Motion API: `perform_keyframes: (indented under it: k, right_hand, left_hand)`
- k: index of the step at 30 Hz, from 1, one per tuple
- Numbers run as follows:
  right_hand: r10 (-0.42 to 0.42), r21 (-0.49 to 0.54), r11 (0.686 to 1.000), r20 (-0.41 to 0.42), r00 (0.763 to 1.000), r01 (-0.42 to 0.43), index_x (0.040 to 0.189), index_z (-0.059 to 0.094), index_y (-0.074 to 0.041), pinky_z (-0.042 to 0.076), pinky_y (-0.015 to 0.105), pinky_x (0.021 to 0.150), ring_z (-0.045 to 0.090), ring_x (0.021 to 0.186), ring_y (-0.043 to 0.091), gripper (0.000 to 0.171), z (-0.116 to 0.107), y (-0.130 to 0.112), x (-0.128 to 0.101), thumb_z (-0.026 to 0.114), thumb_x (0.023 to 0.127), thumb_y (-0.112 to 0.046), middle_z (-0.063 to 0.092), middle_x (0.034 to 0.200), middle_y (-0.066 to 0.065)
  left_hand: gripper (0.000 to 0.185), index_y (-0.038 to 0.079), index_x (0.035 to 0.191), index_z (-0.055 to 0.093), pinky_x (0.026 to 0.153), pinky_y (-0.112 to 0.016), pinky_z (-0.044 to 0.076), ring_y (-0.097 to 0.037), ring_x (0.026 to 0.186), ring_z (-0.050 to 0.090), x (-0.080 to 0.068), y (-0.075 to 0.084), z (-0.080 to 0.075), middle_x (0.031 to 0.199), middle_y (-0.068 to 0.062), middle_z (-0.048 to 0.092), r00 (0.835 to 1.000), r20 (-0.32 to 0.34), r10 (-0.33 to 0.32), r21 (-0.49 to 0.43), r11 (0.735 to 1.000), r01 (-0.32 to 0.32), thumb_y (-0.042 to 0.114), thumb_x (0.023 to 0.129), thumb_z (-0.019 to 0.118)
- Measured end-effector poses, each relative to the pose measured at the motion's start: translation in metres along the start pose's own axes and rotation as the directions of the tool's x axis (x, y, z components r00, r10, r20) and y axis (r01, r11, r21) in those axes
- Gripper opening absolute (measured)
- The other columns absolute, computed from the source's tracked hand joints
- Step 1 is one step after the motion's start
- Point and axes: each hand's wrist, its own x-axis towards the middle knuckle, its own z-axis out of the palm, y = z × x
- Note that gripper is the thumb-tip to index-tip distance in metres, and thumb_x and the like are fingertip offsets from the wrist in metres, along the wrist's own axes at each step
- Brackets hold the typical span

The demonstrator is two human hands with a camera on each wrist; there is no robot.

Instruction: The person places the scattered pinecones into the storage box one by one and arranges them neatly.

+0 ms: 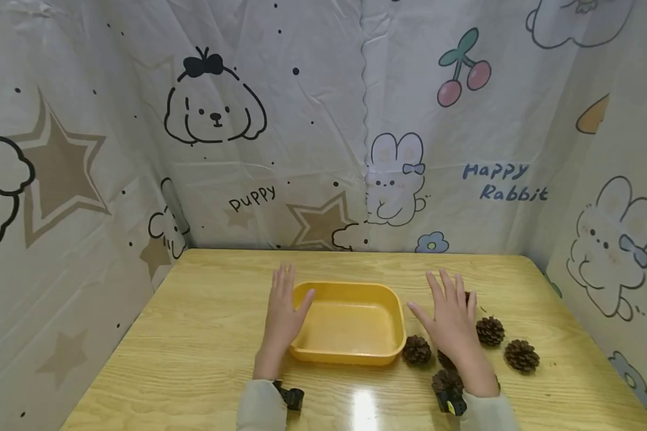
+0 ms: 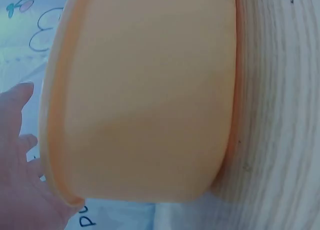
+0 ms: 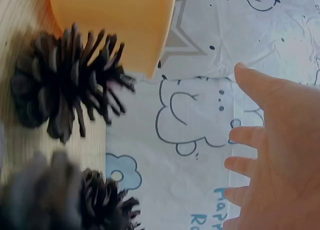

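A yellow plastic tray [image 1: 347, 360] with rounded corners sits on the table with nothing inside it. At its left end is my left hand [image 1: 283, 314], fingers spread and overlapping the rim in the head view; the left wrist view shows the tray's side wall [image 2: 145, 104] beside the fingers. To the right of the tray my right hand [image 1: 453, 320] is held over several brown pine cones, its fingers straight and spread, holding nothing. One pine cone [image 1: 417, 350] lies close to the tray's right end, large in the right wrist view as a pine cone [image 3: 65, 82].
Farther right lie a pine cone [image 1: 490, 331] and another pine cone [image 1: 522, 356]. One more pine cone [image 1: 446, 381] is near the right wrist, partly covered. The wooden table [image 1: 194, 335] is enclosed by a printed cloth [image 1: 313, 120] at the back and sides.
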Motion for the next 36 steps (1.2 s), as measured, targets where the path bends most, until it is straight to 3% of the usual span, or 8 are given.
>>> perform_keyframes:
  k: [9, 14, 18, 22, 27, 31, 36]
  right_hand:
    - [0.019, 0.058, 0.998, -0.032, 0.999, -0.017, 0.157, 0.019, -0.009, -0.007, 0.076, 0.113, -0.007, 0.149, 0.049, 0.08, -0.011, 0.019, -0.005, 0.053, 0.097, -0.051, 0.009, 0.161, 0.027]
    - [0.055, 0.099, 0.994, -0.026, 0.998, -0.052, 0.158, 0.016, -0.009, -0.009, 0.075, 0.114, -0.008, 0.149, 0.049, 0.081, -0.018, 0.031, -0.009, 0.051, 0.098, -0.051, 0.007, 0.162, 0.027]
    - [0.083, 0.124, 0.989, -0.017, 0.996, -0.08, 0.158, 0.013, -0.008, -0.011, 0.074, 0.114, -0.01, 0.149, 0.05, 0.082, -0.022, 0.042, -0.014, 0.05, 0.099, -0.051, 0.004, 0.162, 0.028]
    - [0.082, 0.143, 0.987, -0.037, 0.996, -0.076, 0.158, 0.013, -0.006, -0.004, 0.076, 0.113, -0.006, 0.147, 0.053, 0.081, -0.024, 0.056, -0.02, 0.052, 0.099, -0.046, 0.005, 0.16, 0.032]
    - [0.12, 0.181, 0.977, -0.02, 0.993, -0.114, 0.157, 0.009, -0.003, 0.014, 0.08, 0.107, 0.001, 0.144, 0.057, 0.083, -0.026, 0.069, -0.026, 0.054, 0.099, -0.042, 0.002, 0.159, 0.034]
    - [0.156, 0.178, 0.972, 0.001, 0.988, -0.154, 0.157, 0.008, -0.001, 0.023, 0.08, 0.102, 0.01, 0.141, 0.059, 0.083, -0.026, 0.078, -0.029, 0.057, 0.099, -0.037, 0.003, 0.158, 0.035]
    - [0.19, 0.158, 0.969, 0.021, 0.982, -0.191, 0.156, 0.01, 0.002, 0.025, 0.079, 0.101, 0.015, 0.138, 0.061, 0.083, -0.025, 0.089, -0.031, 0.058, 0.099, -0.033, 0.007, 0.157, 0.037]
  left_hand:
    - [0.067, 0.02, 0.158, 0.019, 0.125, -0.054, 0.019, -0.03, 0.154, 0.014, 0.0, -0.019, -0.005, 0.166, -0.006, 0.016, 0.994, 0.038, -0.099, -0.206, 0.973, 0.105, 0.04, 0.102, 0.049]
    - [0.06, 0.024, 0.157, 0.023, 0.122, -0.053, 0.027, -0.036, 0.149, 0.026, -0.003, -0.027, -0.006, 0.164, -0.008, 0.023, 0.976, 0.071, -0.205, -0.295, 0.931, 0.217, 0.037, 0.103, 0.047]
    - [0.058, 0.022, 0.157, 0.025, 0.122, -0.049, 0.028, -0.034, 0.149, 0.027, -0.004, -0.035, -0.006, 0.163, -0.008, 0.025, 0.964, 0.115, -0.238, -0.37, 0.891, 0.264, 0.036, 0.105, 0.045]
    - [0.056, 0.014, 0.156, 0.027, 0.123, -0.045, 0.028, -0.031, 0.149, 0.027, -0.007, -0.035, -0.01, 0.162, -0.01, 0.028, 0.966, 0.14, -0.217, -0.443, 0.859, 0.257, 0.03, 0.105, 0.045]
    - [0.054, 0.008, 0.154, 0.031, 0.122, -0.044, 0.029, -0.032, 0.148, 0.031, -0.01, -0.038, -0.009, 0.159, -0.015, 0.032, 0.96, 0.166, -0.227, -0.48, 0.832, 0.279, 0.022, 0.105, 0.047]
    - [0.053, 0.01, 0.153, 0.033, 0.121, -0.045, 0.031, -0.031, 0.147, 0.033, -0.01, -0.047, -0.003, 0.158, -0.014, 0.034, 0.955, 0.176, -0.237, -0.48, 0.827, 0.293, 0.026, 0.105, 0.047]
    - [0.05, 0.011, 0.151, 0.039, 0.117, -0.049, 0.036, -0.033, 0.144, 0.038, -0.011, -0.051, -0.001, 0.156, -0.014, 0.038, 0.954, 0.18, -0.241, -0.443, 0.846, 0.298, 0.029, 0.105, 0.046]
